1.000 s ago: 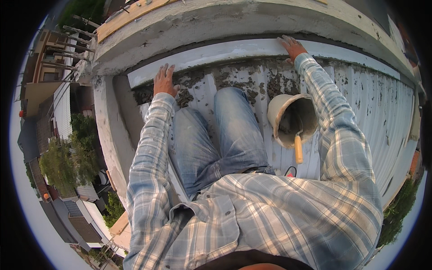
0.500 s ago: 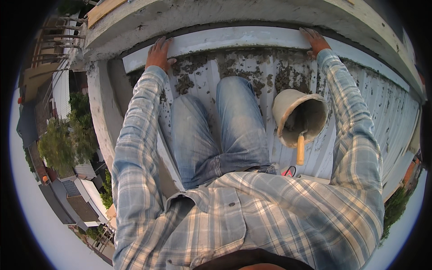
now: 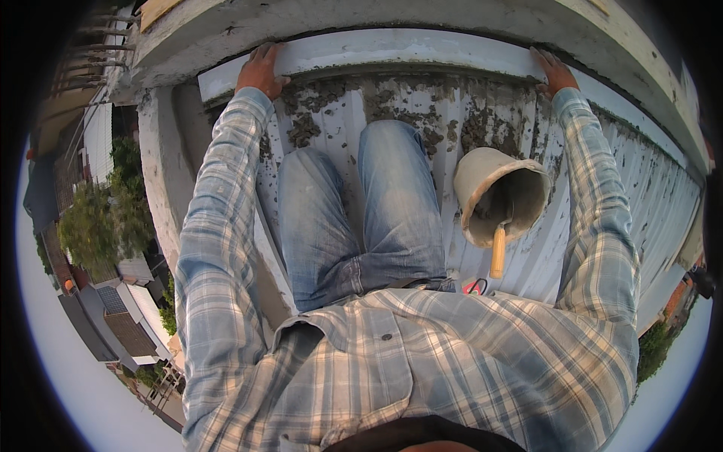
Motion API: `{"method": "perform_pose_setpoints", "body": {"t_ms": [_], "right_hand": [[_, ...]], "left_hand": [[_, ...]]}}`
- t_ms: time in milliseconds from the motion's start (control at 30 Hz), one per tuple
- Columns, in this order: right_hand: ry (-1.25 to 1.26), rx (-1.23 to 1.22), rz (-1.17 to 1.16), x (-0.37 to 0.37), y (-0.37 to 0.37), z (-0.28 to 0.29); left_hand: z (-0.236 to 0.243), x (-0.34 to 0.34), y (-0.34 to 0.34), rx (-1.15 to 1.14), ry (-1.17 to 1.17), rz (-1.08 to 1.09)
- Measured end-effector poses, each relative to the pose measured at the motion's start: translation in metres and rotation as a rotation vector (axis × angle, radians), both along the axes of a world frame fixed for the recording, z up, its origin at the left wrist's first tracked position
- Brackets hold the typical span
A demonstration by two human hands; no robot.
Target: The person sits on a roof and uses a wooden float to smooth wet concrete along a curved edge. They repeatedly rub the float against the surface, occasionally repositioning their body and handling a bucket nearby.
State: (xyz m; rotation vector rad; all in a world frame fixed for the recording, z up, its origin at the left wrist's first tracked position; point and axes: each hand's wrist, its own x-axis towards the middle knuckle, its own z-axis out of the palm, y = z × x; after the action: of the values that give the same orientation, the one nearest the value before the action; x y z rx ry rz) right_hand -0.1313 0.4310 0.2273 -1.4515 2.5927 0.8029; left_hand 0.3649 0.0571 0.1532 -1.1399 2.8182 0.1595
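Note:
A long white strip point(image 3: 407, 47) lies across the far end of the corrugated sheet roof, against the concrete wall. My left hand point(image 3: 260, 71) is closed over it near its left end, fingers on top and thumb on the near side. Farther right, my right hand point(image 3: 556, 73) grips the same strip, with its fingertips toward the wall. A mortar-stained bucket point(image 3: 465, 181) lies tipped near my right knee, its mouth facing me. Inside rests a trowel with a wooden handle point(image 3: 498, 252) that sticks out over the rim.
Wet mortar point(image 3: 316, 102) is smeared and scattered on the corrugated sheet point(image 3: 663, 192) below the strip. A concrete wall point(image 3: 452, 15) runs along the far side, and another concrete edge point(image 3: 160, 151) is at the left. Beyond it are rooftops and trees point(image 3: 94, 233) far below.
My right hand has slid to the right along the strip. My left hand and the strip's left end have shifted slightly away. The bucket and trowel rest as before.

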Motion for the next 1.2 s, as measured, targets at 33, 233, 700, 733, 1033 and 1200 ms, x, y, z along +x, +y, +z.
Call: {"method": "perform_pose_setpoints", "body": {"t_ms": [33,233,700,733,1033,1200], "right_hand": [[0.007,-0.003,-0.003,-0.008,0.004,-0.001],[0.109,-0.048,-0.109,-0.019,0.037,-0.001],[-0.075,-1.191,-1.354,-0.076,0.078,-0.038],[-0.064,-1.194,-1.366,-0.077,0.076,-0.038],[-0.032,-1.373,-1.384,-0.069,0.061,-0.037],[0.096,-1.502,-1.435,-0.072,0.061,-0.036]], "left_hand": [[0.006,-0.006,0.002,0.015,0.017,-0.004],[0.004,-0.009,0.001,0.021,0.106,-0.036],[0.0,-0.01,-0.001,0.028,0.127,-0.028],[0.0,-0.01,-0.003,0.043,0.137,-0.043],[0.004,-0.012,-0.01,0.056,0.134,-0.081],[0.012,-0.02,-0.005,0.079,0.094,-0.093]]}}
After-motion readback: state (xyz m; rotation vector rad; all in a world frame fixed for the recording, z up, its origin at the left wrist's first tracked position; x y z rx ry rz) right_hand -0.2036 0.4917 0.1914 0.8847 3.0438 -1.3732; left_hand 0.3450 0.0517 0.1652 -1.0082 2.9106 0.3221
